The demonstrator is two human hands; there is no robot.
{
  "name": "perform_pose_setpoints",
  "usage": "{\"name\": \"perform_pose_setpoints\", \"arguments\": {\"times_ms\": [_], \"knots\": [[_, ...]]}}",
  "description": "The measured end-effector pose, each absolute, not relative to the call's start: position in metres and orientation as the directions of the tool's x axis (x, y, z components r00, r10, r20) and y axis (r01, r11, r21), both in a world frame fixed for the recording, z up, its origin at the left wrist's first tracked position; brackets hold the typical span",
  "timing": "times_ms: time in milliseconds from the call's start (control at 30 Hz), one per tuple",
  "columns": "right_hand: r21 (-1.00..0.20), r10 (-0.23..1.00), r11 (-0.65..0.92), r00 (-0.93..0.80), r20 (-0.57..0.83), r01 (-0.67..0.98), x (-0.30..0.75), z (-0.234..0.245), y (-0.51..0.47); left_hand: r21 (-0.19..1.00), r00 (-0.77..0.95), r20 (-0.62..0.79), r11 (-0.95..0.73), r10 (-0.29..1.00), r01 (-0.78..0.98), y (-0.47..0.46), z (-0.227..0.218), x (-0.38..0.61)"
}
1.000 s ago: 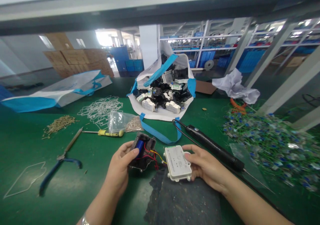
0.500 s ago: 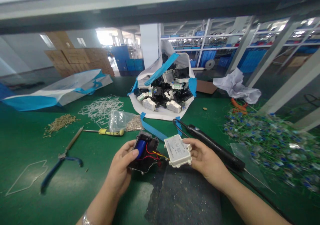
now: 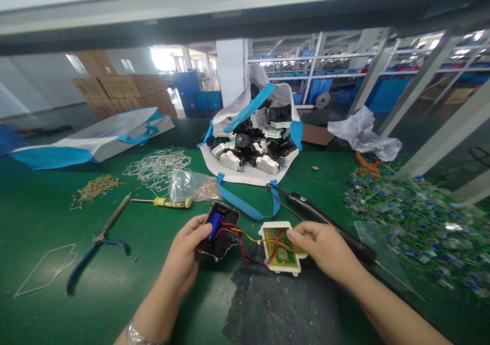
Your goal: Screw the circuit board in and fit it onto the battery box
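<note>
My left hand grips a black housing half with a blue cylindrical cell inside, thumb resting on the cell. Red and yellow wires run from it to a white housing half. That white half lies open side up, showing a yellow-green circuit board. My right hand holds it by its right edge. Both parts sit just above a dark worn mat on the green bench.
A black powered screwdriver lies right of my right hand. Blue-handled pliers, a yellow screwdriver, a bag of screws, white wire gaskets, an open sack of devices and a pile of blue-tagged seals surround the work spot.
My right hand has turned the white half over, from outer face up to its circuit board showing. The left hand and black half stayed almost still.
</note>
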State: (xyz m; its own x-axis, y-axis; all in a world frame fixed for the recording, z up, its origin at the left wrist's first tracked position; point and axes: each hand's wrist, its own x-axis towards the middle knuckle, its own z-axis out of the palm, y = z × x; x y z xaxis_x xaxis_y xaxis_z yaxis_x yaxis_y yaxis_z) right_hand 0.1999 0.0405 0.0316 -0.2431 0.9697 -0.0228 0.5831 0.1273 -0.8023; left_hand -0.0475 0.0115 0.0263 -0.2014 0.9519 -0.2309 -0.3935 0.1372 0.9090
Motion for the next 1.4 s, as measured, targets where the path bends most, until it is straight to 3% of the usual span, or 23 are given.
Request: {"name": "perform_pose_setpoints", "arguments": {"times_ms": [167,300,467,633,767,1033,1233,1400], "knots": [[-0.741,0.927,0.157,-0.357,-0.118,0.653,0.207,0.027,0.048,0.924,-0.155,-0.274,0.215,0.949,-0.317,0.012,0.027,-0.048],[-0.673,0.934,0.183,-0.34,-0.108,0.716,0.21,0.024,0.05,0.933,-0.126,-0.282,0.242,0.951,-0.267,0.012,0.026,-0.046],[-0.567,0.974,0.209,-0.218,0.053,0.797,0.201,0.025,0.039,0.939,-0.088,-0.272,0.245,0.958,-0.24,0.013,0.021,-0.043],[-0.564,0.851,0.525,-0.383,0.359,0.638,0.183,0.027,0.021,0.939,-0.031,-0.263,0.248,0.964,-0.236,0.012,0.019,-0.04],[-0.517,0.782,0.621,-0.502,0.368,0.589,0.173,0.022,0.013,0.94,-0.031,-0.268,0.254,0.963,-0.23,0.011,0.017,-0.039],[-0.494,0.762,0.648,-0.492,0.421,0.58,0.171,0.016,0.016,0.943,0.018,-0.267,0.265,0.963,-0.202,0.008,0.008,-0.036],[-0.47,0.774,0.632,-0.479,0.413,0.616,0.173,0.014,0.016,0.862,0.054,-0.389,0.384,0.92,-0.331,0.009,0.0,-0.032],[-0.501,0.748,0.659,-0.412,0.521,0.561,0.172,0.013,0.014,0.786,0.155,-0.475,0.497,0.866,-0.367,0.008,0.0,-0.026]]}}
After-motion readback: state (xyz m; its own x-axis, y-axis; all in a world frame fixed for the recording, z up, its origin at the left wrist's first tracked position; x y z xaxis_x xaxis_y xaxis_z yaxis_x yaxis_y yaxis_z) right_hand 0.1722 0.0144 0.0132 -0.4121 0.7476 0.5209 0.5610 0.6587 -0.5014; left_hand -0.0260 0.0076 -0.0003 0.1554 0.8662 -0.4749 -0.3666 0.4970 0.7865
